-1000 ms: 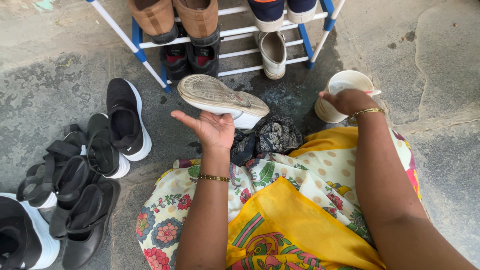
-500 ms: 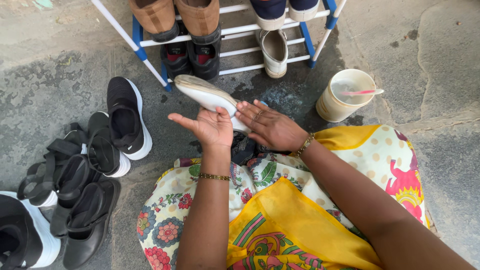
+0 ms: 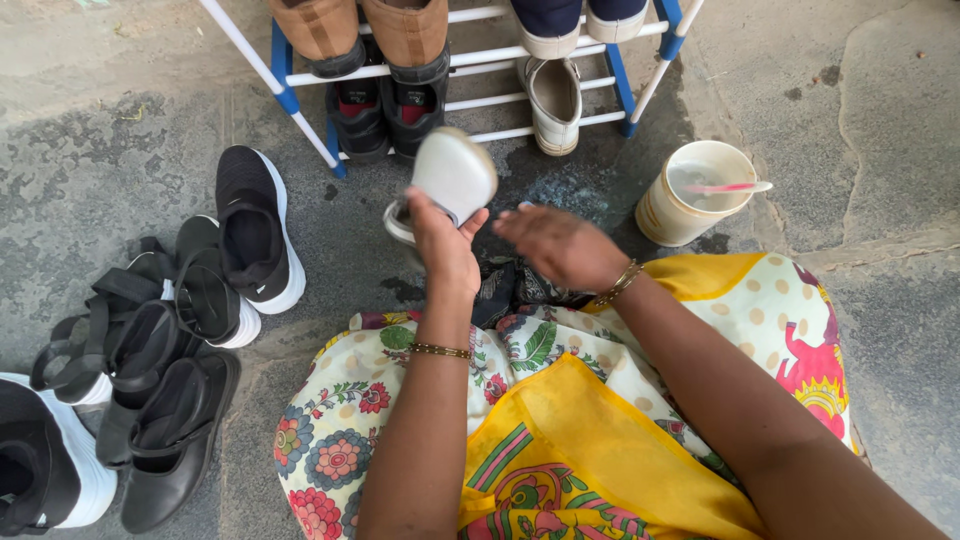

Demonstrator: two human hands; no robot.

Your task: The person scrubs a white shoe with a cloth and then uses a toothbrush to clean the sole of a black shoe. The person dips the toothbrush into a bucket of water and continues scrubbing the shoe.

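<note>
Shoe (image 3: 452,178) upended in raised left hand (image 3: 442,238); right hand (image 3: 560,245) hovers open beside.

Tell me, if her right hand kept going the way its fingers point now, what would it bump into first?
The right hand points left, toward the pale shoe held up in the left hand. It would most likely meet that shoe or the left hand's fingers first, though depth from above is hard to judge.
</note>
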